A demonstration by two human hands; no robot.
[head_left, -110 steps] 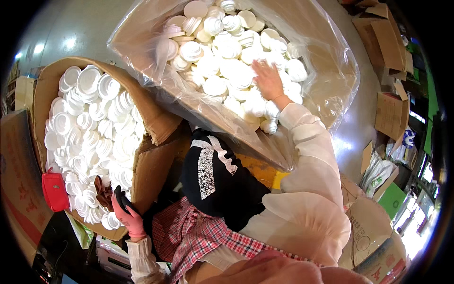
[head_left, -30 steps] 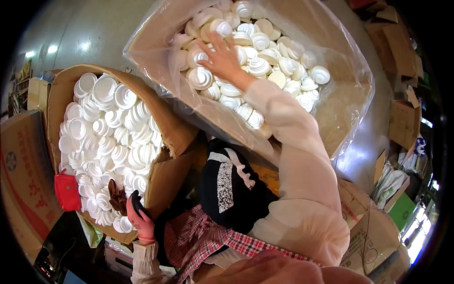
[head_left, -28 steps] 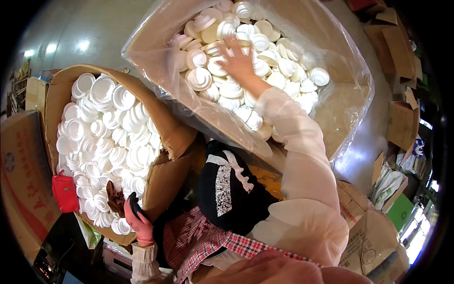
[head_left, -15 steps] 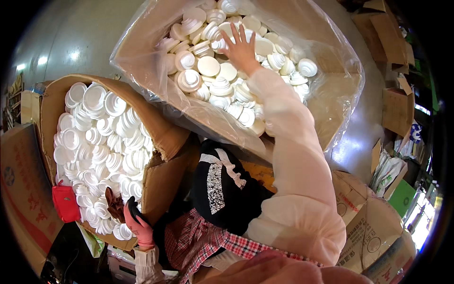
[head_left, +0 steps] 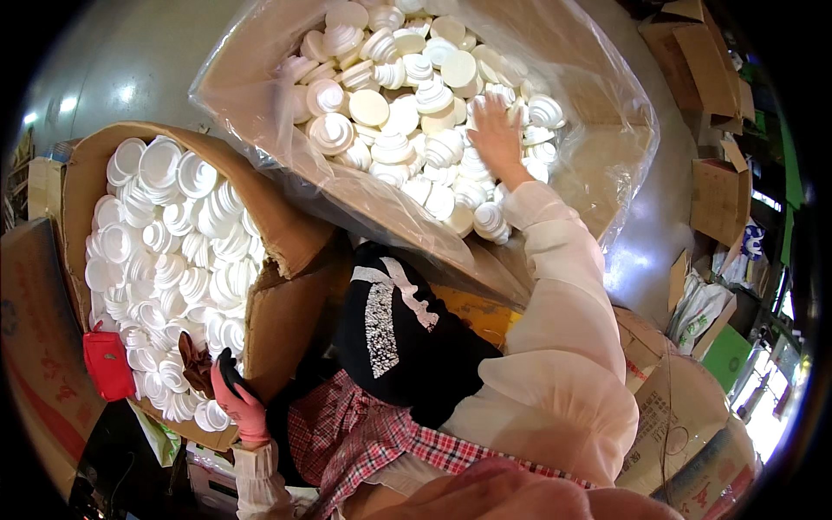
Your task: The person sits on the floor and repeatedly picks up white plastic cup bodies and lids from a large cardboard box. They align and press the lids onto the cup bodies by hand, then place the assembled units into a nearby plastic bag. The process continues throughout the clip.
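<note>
My right hand [head_left: 497, 137], bare, lies on a heap of white, stepped round plastic caps [head_left: 444, 149], fingers stretched out and slightly apart. The heap fills part of a large cardboard box [head_left: 286, 169] lined with clear plastic film. My left hand [head_left: 238, 403] wears a pink glove with black on the fingers. It is at the near edge of a smaller cardboard box [head_left: 290, 325] full of white round lids [head_left: 169, 273], its fingers pointing up and loosely extended. Beside those fingers lies a crumpled dark brown thing [head_left: 198, 368]; I cannot tell whether they touch.
A red pouch [head_left: 108, 364] hangs at the smaller box's left edge. A large printed carton [head_left: 48, 347] leans at the far left. Other cartons [head_left: 680, 407] stand at the right, with open boxes [head_left: 721, 201] beyond. A black cloth with a white pattern [head_left: 390, 325] covers my lap.
My right hand has moved right and nearer across the caps, from the heap's upper middle to its right side. My left hand stays beside the brown thing. The view has shifted slightly.
</note>
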